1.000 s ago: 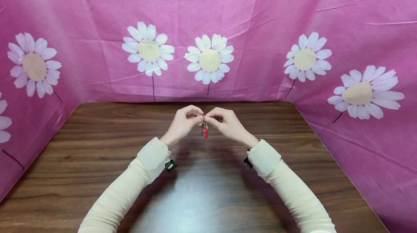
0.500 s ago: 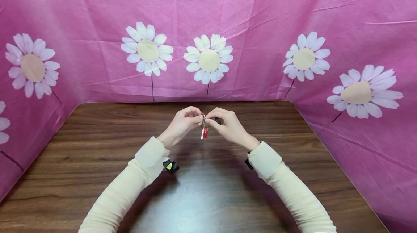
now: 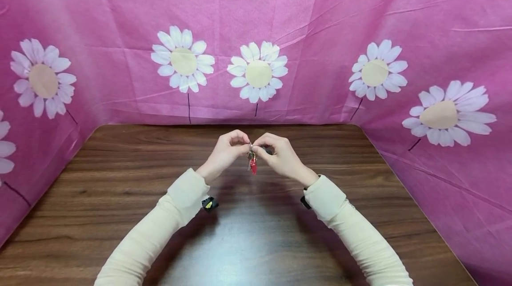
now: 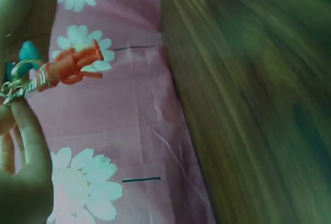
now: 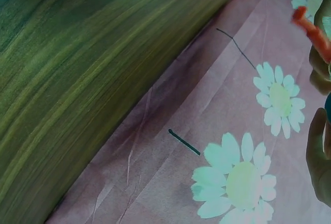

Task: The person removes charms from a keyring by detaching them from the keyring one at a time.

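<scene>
Both hands meet above the table, fingertips close together at a small bunch of keys [image 3: 250, 156]. My left hand [image 3: 225, 155] pinches its metal ring between thumb and fingers. My right hand [image 3: 283, 158] pinches at the same spot from the other side; a small dark piece [image 3: 269, 149] shows in the curl of its fingers. Below the fingertips hangs a red charm [image 3: 254, 167], perhaps a little figure. In the left wrist view the red charm [image 4: 72, 66] sticks out beside gold and silver metal links [image 4: 23, 84] and a teal piece [image 4: 29, 52]. The fingertips hide most of the ring.
The brown wood-grain table [image 3: 132, 197] spreads under both arms. A pink cloth [image 3: 312, 19] with printed white daisies stands around its back and sides. Each wrist carries a small black camera [image 3: 210, 204] below the cream sleeve.
The hanging bunch has turned and dipped slightly; a silver key plain half a second ago is less visible now. The dark piece in my right hand has come into sight since one second ago.
</scene>
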`<state>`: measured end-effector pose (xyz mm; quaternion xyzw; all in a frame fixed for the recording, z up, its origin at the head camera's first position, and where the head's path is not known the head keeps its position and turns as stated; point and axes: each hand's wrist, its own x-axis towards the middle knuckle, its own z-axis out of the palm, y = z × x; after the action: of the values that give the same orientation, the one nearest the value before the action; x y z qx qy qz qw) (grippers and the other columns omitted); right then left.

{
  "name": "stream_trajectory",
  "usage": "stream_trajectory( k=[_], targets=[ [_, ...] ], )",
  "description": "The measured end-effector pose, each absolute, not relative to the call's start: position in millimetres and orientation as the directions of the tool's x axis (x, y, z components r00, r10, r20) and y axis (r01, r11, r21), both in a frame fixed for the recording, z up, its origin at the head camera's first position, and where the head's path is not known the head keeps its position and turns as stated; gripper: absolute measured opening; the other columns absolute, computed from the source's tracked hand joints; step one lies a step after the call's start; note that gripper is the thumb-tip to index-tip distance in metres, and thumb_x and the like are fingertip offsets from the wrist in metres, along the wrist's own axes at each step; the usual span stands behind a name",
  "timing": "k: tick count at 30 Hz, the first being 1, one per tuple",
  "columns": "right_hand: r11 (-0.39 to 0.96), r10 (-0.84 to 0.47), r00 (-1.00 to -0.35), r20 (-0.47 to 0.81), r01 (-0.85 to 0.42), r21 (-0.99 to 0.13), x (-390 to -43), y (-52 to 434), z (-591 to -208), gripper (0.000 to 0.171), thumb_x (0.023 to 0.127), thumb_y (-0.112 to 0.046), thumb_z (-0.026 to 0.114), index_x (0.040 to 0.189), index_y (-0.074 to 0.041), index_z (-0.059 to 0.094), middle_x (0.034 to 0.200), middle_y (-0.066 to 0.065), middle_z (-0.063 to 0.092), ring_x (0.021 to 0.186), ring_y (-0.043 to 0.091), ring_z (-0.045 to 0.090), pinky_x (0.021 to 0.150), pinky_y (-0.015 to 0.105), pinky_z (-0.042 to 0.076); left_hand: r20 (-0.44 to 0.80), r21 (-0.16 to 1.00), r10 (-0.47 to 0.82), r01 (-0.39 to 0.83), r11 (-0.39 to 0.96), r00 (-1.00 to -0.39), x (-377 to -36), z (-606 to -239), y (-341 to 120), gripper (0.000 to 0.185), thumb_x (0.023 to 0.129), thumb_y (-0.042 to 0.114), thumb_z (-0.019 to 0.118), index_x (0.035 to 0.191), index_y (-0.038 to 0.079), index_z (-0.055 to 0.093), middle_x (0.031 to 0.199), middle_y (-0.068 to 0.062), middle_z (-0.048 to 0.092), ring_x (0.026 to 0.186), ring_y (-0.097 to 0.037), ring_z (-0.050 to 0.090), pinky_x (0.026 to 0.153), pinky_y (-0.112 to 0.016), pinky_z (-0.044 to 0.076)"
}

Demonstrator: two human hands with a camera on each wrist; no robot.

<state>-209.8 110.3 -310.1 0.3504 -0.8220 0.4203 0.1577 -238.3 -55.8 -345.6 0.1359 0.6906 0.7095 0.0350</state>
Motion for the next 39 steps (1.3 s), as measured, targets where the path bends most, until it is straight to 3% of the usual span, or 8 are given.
stream_trajectory(
  k=[3, 7, 13, 26, 32, 39],
  targets=[
    [0.396, -0.451, -0.707, 0.545, -0.706, -0.588, -208.7, 109.3, -309.6, 0.004, 0.082, 0.002, 0.063, 0.084, 0.004, 0.067, 0.079, 0.012, 0.064, 0.072, 0.014, 0.054, 0.060, 0.032, 0.049, 0.241, 0.963, 0.220, 0.260, 0.063, -0.945, -236.9, -346.3, -56.5, 0.010, 0.080, -0.003, 0.061, 0.089, -0.001, 0.059, 0.080, 0.001, 0.063, 0.073, -0.007, 0.061, 0.068, -0.023, 0.051],
    [0.392, -0.460, -0.705, 0.539, -0.707, -0.589, -208.3, 108.2, -309.5, 0.004, 0.082, 0.002, 0.063, 0.084, 0.004, 0.067, 0.080, 0.013, 0.064, 0.074, 0.014, 0.055, 0.061, 0.027, 0.048, 0.305, 0.937, 0.218, 0.333, 0.106, -0.927, -236.6, -346.8, -57.1, 0.008, 0.079, -0.006, 0.059, 0.086, -0.002, 0.060, 0.079, -0.005, 0.063, 0.073, -0.010, 0.061, 0.063, -0.019, 0.046],
    [0.400, -0.456, -0.719, 0.525, -0.692, -0.601, -209.5, 109.7, -310.8, 0.005, 0.083, 0.002, 0.063, 0.085, 0.004, 0.067, 0.081, 0.012, 0.064, 0.074, 0.014, 0.056, 0.062, 0.025, 0.049, 0.300, 0.934, 0.234, 0.335, 0.126, -0.925, -236.7, -347.0, -58.2, 0.007, 0.079, -0.006, 0.060, 0.085, -0.002, 0.059, 0.082, -0.008, 0.061, 0.077, -0.012, 0.060, 0.068, -0.021, 0.047],
    [0.405, -0.478, -0.734, 0.482, -0.671, -0.621, -208.0, 112.7, -310.6, 0.006, 0.084, 0.002, 0.061, 0.085, 0.004, 0.066, 0.083, 0.013, 0.064, 0.075, 0.012, 0.053, 0.060, 0.020, 0.046, 0.222, 0.961, 0.264, 0.257, 0.104, -0.938, -237.5, -352.1, -57.8, 0.013, 0.078, 0.001, 0.063, 0.081, 0.012, 0.057, 0.080, 0.000, 0.059, 0.073, -0.009, 0.055, 0.067, -0.023, 0.044],
    [0.379, -0.478, -0.751, 0.456, -0.645, -0.664, -227.4, 119.6, -331.1, 0.007, 0.084, -0.004, 0.063, 0.088, 0.000, 0.068, 0.084, 0.010, 0.066, 0.078, 0.011, 0.056, 0.065, 0.028, 0.052, 0.236, 0.947, 0.304, 0.288, 0.140, -0.923, -235.7, -350.7, -58.6, 0.014, 0.080, 0.003, 0.064, 0.079, 0.015, 0.058, 0.087, -0.002, 0.060, 0.078, -0.011, 0.059, 0.070, -0.025, 0.047],
    [0.340, -0.504, -0.722, 0.474, -0.670, -0.660, -234.6, 125.6, -334.9, 0.006, 0.083, -0.010, 0.066, 0.086, -0.007, 0.070, 0.082, 0.003, 0.066, 0.077, 0.008, 0.056, 0.064, 0.024, 0.050, 0.240, 0.949, 0.345, 0.294, 0.113, -0.907, -235.3, -349.8, -58.5, 0.008, 0.082, -0.001, 0.059, 0.085, 0.006, 0.057, 0.091, -0.006, 0.060, 0.084, -0.012, 0.062, 0.074, -0.028, 0.051]
  ],
)
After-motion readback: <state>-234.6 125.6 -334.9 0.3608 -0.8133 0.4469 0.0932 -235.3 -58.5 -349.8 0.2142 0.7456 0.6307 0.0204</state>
